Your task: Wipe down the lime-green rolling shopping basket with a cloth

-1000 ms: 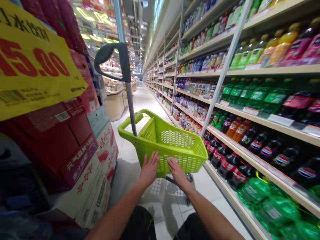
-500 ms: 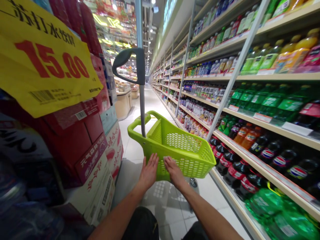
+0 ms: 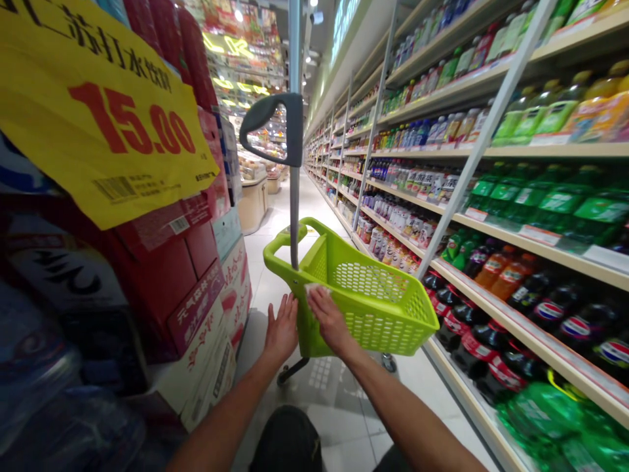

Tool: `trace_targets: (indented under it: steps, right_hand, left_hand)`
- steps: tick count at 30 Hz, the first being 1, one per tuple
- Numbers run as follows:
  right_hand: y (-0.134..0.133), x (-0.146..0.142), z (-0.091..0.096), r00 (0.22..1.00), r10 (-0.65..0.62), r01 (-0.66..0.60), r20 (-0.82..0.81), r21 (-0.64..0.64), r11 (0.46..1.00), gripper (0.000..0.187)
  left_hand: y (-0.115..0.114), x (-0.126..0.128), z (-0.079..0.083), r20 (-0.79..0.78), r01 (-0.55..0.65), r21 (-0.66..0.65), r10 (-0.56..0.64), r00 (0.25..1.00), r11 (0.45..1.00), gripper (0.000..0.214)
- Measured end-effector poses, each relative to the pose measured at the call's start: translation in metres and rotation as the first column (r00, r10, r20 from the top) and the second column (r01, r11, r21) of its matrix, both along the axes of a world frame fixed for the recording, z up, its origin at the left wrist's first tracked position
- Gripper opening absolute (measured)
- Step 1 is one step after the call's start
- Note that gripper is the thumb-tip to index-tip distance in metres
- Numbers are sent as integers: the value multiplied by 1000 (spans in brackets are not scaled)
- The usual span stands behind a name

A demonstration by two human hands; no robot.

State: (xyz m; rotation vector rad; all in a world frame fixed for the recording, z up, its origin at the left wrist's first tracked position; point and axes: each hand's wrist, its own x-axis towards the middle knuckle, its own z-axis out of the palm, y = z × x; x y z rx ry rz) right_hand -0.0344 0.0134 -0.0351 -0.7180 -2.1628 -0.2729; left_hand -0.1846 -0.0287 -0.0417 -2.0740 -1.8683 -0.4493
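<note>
In the head view a lime-green shopping basket cart (image 3: 378, 298) with perforated sides stands in front of me. My right hand (image 3: 328, 320) presses a small white wipe (image 3: 311, 287) against its near side, just below the upper edge. Beneath the fingers the wipe is mostly covered. My left hand (image 3: 283, 329) is open, fingers stretched upward, at the left end of the basket; the fingertips are at or against its edge. The basket is empty inside. A grey pole with a dark grey handle (image 3: 295, 131) rises from its left end.
On the right, shelves (image 3: 491, 216) of bottled drinks run down the aisle. Stacked drink cartons (image 3: 162, 288) with a yellow price sign (image 3: 122, 124) stand close on the left. A caster wheel (image 3: 389, 362) shows below the basket. The tiled floor (image 3: 314, 190) stretches ahead.
My right hand has slid the wipe up and left along the basket side. My left hand has shifted left, from the side panel to the basket's left edge. The view has turned slightly left.
</note>
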Motion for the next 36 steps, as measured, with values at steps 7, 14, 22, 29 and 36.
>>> trace_targets:
  steps: [7, 14, 22, 29, 36]
  right_hand:
    - [8, -21, -23, 982, 20, -8, 186, -62, 998, 34]
    - [8, -50, 29, 997, 32, -33, 76, 21, 999, 37]
    - [0, -39, -3, 984, 91, -71, 154, -130, 989, 35]
    - [30, -45, 54, 995, -56, 46, -88, -109, 993, 39]
    - [32, 58, -3, 950, -266, 226, -163, -228, 947, 43]
  left_hand:
    - [-7, -14, -3, 32, -45, -41, 47, 998, 998, 67]
    - [-6, -26, 8, 47, -101, -14, 102, 994, 995, 67]
    - [-3, -38, 20, 53, -98, 72, 95, 994, 993, 68]
    - [16, -18, 54, 45, -6, 194, -3, 999, 981, 61]
    - [22, 1, 57, -29, 104, 193, -100, 995, 976, 62]
